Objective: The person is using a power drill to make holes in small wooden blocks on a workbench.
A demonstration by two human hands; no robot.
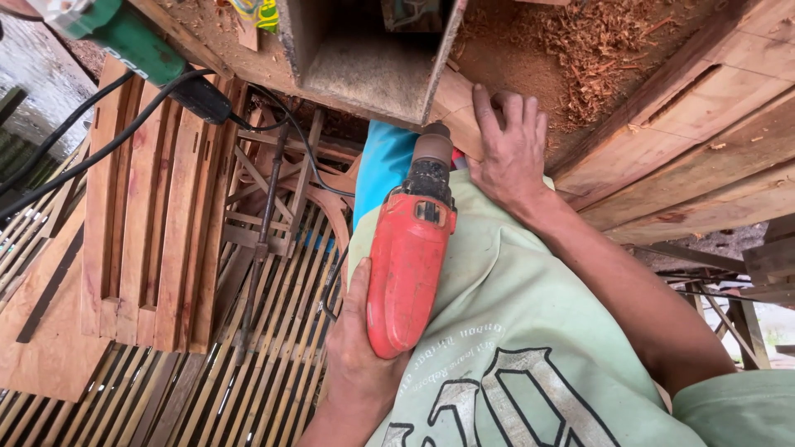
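My left hand (354,335) is wrapped around the rear of a red power drill (407,265), which lies along my light green shirt and points up the frame. Its dark chuck (432,153) meets a pale curved wooden piece (451,103) at the edge of the workbench. My right hand (509,149) lies flat, fingers spread, on that wooden piece just right of the chuck. The drill bit itself is hidden.
Reddish sawdust and shavings cover the workbench (580,50). A green power tool (124,37) with a black cable (99,145) hangs at the upper left. Slatted wooden panels (149,207) lie on a bamboo-slat floor (273,356). Thick wooden beams (704,149) run along the right.
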